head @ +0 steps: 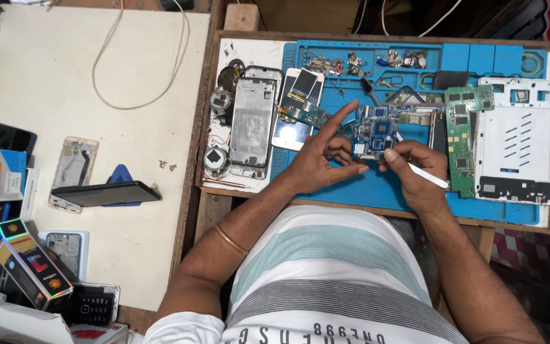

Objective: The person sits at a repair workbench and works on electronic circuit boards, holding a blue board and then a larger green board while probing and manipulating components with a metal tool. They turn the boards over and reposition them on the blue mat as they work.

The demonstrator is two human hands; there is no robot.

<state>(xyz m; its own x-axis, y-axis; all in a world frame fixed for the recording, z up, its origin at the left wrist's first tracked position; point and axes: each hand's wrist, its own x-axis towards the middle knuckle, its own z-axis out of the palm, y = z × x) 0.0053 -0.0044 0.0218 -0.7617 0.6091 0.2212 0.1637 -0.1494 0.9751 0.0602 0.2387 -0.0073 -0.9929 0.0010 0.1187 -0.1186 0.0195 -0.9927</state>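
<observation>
Both hands work here: your left hand (pixel 318 159) pinches the blue circuit board (pixel 375 130); keep it steady while your right hand (pixel 417 171) grips the white tool (pixel 429 176).

Bright even overhead light, soft short shadows, sharp centre, mild edge distortion (corners darker), slight glare on white tabletop (pixel 65 95)

There is one view only, from the wearer's head, looking almost straight down past the striped shirt (pixel 332 280) onto the table (pixel 65 95) and blue work mat (pixel 364 191). It sits near, both forearms filling the lower frame.
</observation>
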